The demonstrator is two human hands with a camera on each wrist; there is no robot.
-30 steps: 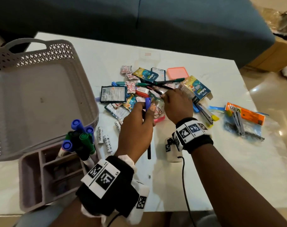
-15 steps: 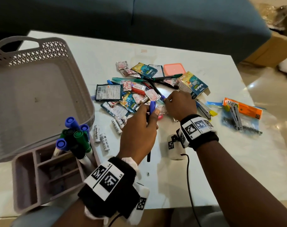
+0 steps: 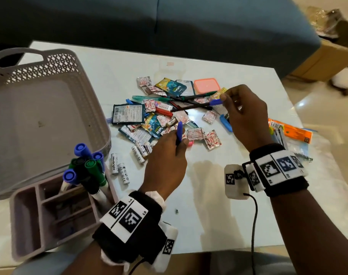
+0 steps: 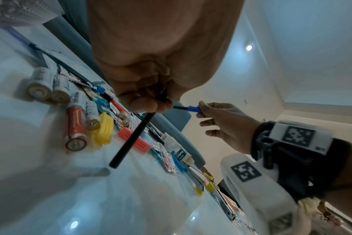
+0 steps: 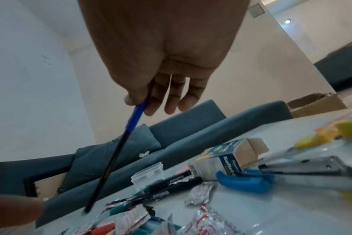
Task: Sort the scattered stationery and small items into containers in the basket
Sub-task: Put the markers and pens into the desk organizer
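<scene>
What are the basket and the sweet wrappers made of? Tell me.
Basket: looks like moulded plastic, matt grey-mauve, with a perforated lattice rim and a moulded handle.
Sweet wrappers: probably metallised foil or film, shiny and crinkled, with crimped edges.

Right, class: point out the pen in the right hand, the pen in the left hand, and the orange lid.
Right-hand pen [image 3: 215,102], head view, blue cap.
Left-hand pen [image 4: 131,140], left wrist view, black barrel.
Orange lid [image 3: 206,85], head view, flat top.

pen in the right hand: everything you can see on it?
The pen is slim, with a black barrel and a blue cap, plastic by the look. The right hand pinches the capped end between thumb and forefinger. It slants down, and the bare end seems to touch the pile on the table. Nothing else visibly touches it.
</scene>
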